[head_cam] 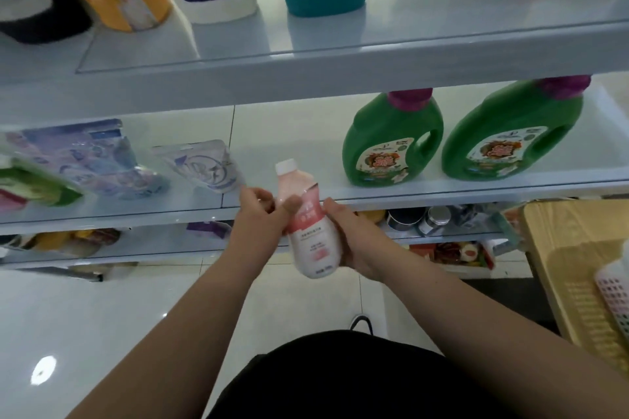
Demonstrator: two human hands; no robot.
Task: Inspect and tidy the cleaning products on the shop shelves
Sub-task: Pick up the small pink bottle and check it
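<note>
Right hand (354,241) is gripping the pink bottle (315,245) low, left hand (260,218) pinching it higher; I am reading its long axis as pointing cap-far, toward the shelf (442,192).

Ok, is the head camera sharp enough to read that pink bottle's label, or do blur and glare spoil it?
Head view: soft overall, so the small print on the pink-and-white plastic bottle is unreadable; the left-side refill pouches are smeared; wide-angle lens bows the white shelf edges; one bright lamp reflection on the glossy floor tiles, none on the bottle.
</note>
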